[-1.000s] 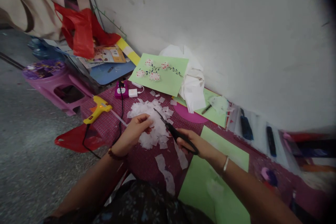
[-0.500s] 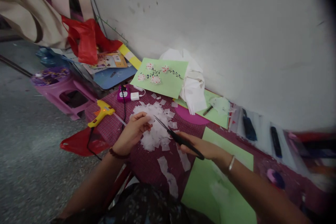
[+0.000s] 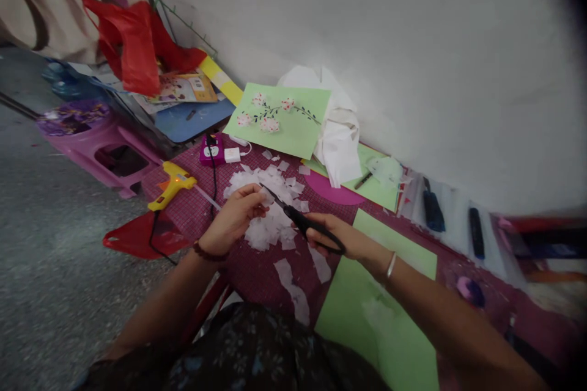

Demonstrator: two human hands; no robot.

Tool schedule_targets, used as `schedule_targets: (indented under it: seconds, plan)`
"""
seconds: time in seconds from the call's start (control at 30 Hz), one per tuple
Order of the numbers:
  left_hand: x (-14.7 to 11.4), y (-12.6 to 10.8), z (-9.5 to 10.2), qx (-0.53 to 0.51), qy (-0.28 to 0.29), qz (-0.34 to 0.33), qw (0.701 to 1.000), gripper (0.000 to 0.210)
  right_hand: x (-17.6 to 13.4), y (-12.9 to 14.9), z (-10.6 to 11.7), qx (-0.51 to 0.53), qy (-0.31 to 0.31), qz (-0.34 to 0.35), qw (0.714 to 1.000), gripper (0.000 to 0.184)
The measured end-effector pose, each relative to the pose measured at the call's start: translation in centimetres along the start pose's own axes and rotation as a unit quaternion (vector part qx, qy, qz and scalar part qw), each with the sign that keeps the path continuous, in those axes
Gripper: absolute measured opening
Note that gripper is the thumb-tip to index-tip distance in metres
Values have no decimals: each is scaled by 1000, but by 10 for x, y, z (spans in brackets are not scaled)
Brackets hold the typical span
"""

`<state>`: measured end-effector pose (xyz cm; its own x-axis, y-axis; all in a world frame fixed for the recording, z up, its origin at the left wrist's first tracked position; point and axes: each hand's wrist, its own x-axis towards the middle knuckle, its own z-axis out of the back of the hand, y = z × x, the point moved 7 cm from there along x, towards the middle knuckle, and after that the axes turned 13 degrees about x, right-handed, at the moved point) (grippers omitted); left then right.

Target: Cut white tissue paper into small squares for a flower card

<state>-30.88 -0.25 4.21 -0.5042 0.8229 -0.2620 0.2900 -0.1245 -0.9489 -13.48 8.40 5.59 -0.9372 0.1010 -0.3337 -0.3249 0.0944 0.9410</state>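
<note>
Pinched between the fingers of my left hand [image 3: 238, 212] is a small piece of white tissue paper [image 3: 266, 197]. My right hand [image 3: 332, 233] grips black-handled scissors [image 3: 302, 220], whose blades point up and left and reach the paper at my left fingertips. Beneath both hands lies a heap of cut white tissue squares [image 3: 268, 229] on the dark red table [image 3: 257, 278]. Two longer tissue strips [image 3: 293, 293] rest nearer to me.
A yellow glue gun [image 3: 172, 186] lies at the left edge beside a purple power socket [image 3: 211, 150]. Behind the heap is a green card with paper blossoms [image 3: 293, 134]. Another green sheet [image 3: 389, 317] lies under my right forearm. Packaged tools [image 3: 433, 211] are at right, a pink stool [image 3: 96, 149] at left.
My view has shifted slightly, so the scene sits higher. The scissors have moved left relative to my left hand, with their tips now at the paper.
</note>
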Motion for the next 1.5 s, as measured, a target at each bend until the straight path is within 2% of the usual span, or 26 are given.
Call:
schedule_targets:
  seconds: [0.13,0.23,0.33,0.43,0.47,0.53,0.63,0.73,0.83,0.9,1.0,1.03,1.1,1.17,1.23,1.3,1.4,1.5]
  plan:
    - [7,-4,8,52,-10,-13,999,21,0,4,0,8,36,17,999,71]
    - [16,-17,26,169,-69,-71,981,26,-3,1,4,75,74,26,994,74]
    - [21,-36,40,339,-141,-162,916,28,-8,-7,14,159,75,34,984,74]
    - [20,-52,38,442,-167,-237,849,7,-18,-13,20,192,57,24,979,75]
    - [19,-55,35,453,-162,-249,841,15,-22,-13,22,194,46,22,980,75]
    - [15,-57,25,454,-132,-252,844,22,-35,-8,25,193,17,29,981,72]
    - [5,-53,1,437,-64,-241,864,12,-61,2,31,173,-33,57,983,67]
    - [-7,-36,-34,435,36,-209,875,14,-88,2,32,156,-59,76,983,68]
    - [-18,-12,-67,483,103,-182,850,28,-110,-8,30,152,-68,84,982,67]
    - [-23,2,-81,520,98,-182,828,29,-121,-16,28,138,-73,91,984,64]
    - [-27,24,-96,544,89,-169,817,8,-133,-28,25,124,-73,106,984,62]
    - [-28,31,-99,543,90,-161,820,12,-136,-31,24,125,-70,112,983,62]
    - [-27,44,-104,542,81,-146,824,36,-142,-38,22,132,-61,118,982,60]
    - [-23,50,-106,556,43,-140,818,54,-148,-44,18,133,-51,115,983,55]
    - [-17,51,-109,581,-3,-147,801,66,-154,-49,16,135,-46,112,983,51]
    - [-13,49,-114,607,-31,-167,776,73,-159,-53,15,138,-46,108,983,51]
    - [-11,47,-121,645,-40,-180,741,76,-167,-58,18,143,-52,103,983,56]
    - [-13,48,-125,660,-38,-159,733,77,-174,-62,23,134,-54,104,984,58]
